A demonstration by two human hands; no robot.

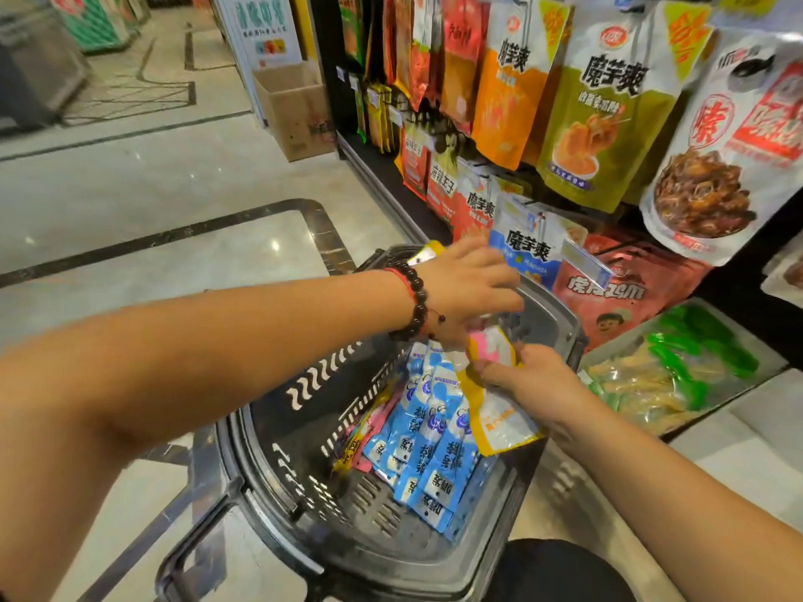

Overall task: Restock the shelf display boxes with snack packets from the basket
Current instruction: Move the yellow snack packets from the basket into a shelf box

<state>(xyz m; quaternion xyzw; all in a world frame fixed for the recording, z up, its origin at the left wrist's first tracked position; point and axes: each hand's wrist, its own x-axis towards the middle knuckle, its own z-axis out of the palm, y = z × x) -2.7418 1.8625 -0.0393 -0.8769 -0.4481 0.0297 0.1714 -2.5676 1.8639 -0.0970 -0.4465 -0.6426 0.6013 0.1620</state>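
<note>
Over basket (304,432), left fingers (499,293) blurred

Basket (378,553): dark plastic, on the floor beside the shelf.
Inside: blue-and-white snack packets (428,445) piled at the right.
Right hand (536,384): grips yellow-edged packets (499,410) above the basket.
Left hand (467,288): beaded bracelet (415,297) on wrist, fingers spread over the far rim.

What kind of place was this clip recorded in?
Most likely a shop's snack aisle: hanging snack bags fill a black display rack, a black shopping basket of blue packets sits on the polished tile floor, and a cardboard box stands nearby.
</note>
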